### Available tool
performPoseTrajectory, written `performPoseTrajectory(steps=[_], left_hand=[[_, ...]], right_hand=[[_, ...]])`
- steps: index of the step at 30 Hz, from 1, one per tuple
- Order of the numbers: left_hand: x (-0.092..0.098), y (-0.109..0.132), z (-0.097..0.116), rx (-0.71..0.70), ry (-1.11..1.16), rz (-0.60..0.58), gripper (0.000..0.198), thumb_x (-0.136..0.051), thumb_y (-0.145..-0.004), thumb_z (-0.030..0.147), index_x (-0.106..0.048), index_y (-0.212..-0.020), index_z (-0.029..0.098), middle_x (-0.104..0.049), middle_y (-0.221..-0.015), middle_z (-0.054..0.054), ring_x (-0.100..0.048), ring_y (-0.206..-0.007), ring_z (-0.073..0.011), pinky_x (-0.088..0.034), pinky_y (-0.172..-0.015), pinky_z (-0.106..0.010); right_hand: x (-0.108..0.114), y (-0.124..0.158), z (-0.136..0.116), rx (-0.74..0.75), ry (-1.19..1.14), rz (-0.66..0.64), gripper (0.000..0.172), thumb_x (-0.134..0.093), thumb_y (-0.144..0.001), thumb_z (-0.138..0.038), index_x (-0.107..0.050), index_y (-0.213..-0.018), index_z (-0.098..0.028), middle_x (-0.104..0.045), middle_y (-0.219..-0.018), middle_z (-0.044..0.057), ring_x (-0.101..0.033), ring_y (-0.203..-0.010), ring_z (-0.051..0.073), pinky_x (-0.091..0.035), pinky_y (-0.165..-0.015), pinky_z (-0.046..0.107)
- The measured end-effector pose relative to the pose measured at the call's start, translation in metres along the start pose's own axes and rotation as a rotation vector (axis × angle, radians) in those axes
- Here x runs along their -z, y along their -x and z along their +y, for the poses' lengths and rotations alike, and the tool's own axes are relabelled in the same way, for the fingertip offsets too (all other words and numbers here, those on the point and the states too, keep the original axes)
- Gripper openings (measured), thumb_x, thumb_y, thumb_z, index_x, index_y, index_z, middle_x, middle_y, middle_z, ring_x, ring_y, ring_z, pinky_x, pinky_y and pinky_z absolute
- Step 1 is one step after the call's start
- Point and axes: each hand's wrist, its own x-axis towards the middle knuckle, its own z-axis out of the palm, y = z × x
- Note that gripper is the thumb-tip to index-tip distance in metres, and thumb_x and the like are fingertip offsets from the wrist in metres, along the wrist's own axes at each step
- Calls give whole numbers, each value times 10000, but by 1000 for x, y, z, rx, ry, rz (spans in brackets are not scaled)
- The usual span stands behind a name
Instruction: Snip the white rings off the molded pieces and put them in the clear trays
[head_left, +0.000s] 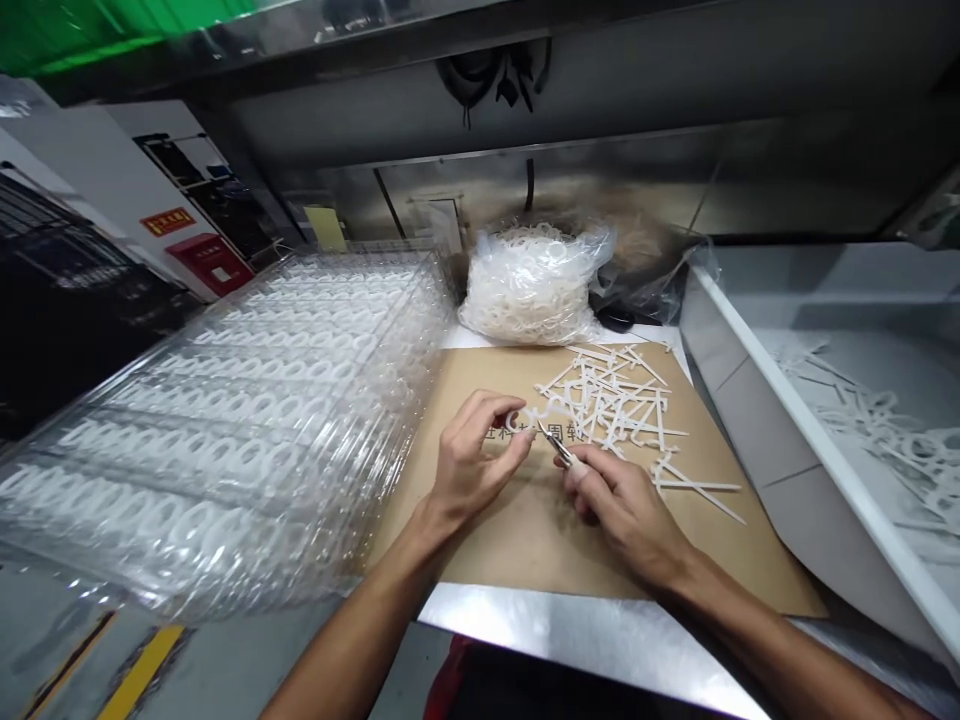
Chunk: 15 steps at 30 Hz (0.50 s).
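Between thumb and fingers, my left hand (pixel 476 450) pinches a small white plastic ring part (pixel 516 420) above the cardboard sheet (pixel 525 550). My right hand (pixel 619 495) is closed around a pair of nippers (pixel 559 445), their metal jaws pointing up and left at the part. The jaw tips look close to the part's thin stem; whether they touch it I cannot tell. Beyond my right hand, a loose pile of white plastic pieces with thin sprues (pixel 619 395) lies on the cardboard.
Stacked clear plastic trays (pixel 247 390) hold rows of white rings on the left. A clear bag of white parts (pixel 536 285) stands at the back. On the right, a large white bin (pixel 780 420) contains scattered white pieces. The metal table edge (pixel 585 630) runs along the front.
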Motion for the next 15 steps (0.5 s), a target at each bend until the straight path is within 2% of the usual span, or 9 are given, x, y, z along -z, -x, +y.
performPoseTrajectory(steps=[6, 15], left_hand=[[-2, 1, 1, -8, -9, -9, 210, -679, -874, 150, -637, -1080, 148, -632, -881, -39, -585, -807, -142, -493, -735, -280], [-3, 0, 3, -30, -23, -3, 219, -684, -871, 151, -639, -1085, 155, -640, -880, -41, -597, -806, -151, -502, -737, -285]], right_hand=[[-1, -1, -1, 5, 7, 5, 305, -420, -1027, -382, -582, -840, -205, -610, -735, -5, -576, -675, 160, -413, -646, 292], [-1, -1, 1, -23, 12, 10, 276, -419, -1029, -373, -601, -902, -209, -582, -694, -21, -550, -625, 152, -407, -631, 288]])
